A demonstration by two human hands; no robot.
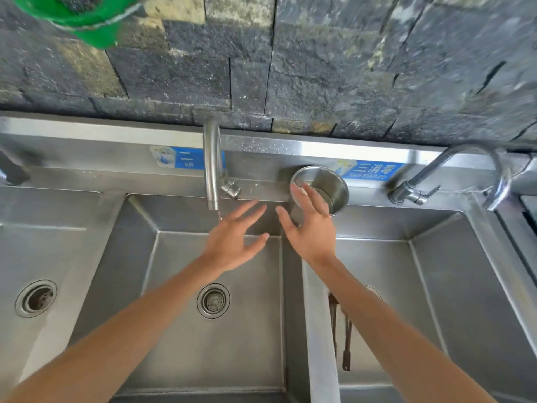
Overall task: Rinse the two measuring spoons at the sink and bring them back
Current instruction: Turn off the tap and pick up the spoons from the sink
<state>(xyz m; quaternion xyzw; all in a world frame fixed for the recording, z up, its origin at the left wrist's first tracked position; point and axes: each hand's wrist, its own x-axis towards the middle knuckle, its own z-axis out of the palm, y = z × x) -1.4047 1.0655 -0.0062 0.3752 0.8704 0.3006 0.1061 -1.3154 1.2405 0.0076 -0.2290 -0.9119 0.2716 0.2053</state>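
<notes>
Both hands are open and empty, fingers spread, over the stainless steel sink (290, 315). Left hand (232, 242) sits just below the spout of the middle faucet (212, 167), a curved brushed-metal tube; a thin trickle falls at the spout tip. Right hand (311, 228) is right of the faucet, fingertips overlapping the rim of a round steel cup (328, 184) on the back ledge; contact cannot be confirmed.

Two measuring spoons (341, 338) lie in the basin right of the faucet's basin, close to the divider. They are dark and slender, lying side by side, long axes running roughly front to back. Their upper ends are hidden behind the right forearm, so the bowls cannot be made out.

Middle basin: flat, matte steel floor, round perforated drain (213, 301). Second faucet (453, 175) stands further right, chrome, arched. Rough dark stone-block wall (319, 68) behind the faucet. Green plastic object (81, 18), upper left, is cut off by the frame.
</notes>
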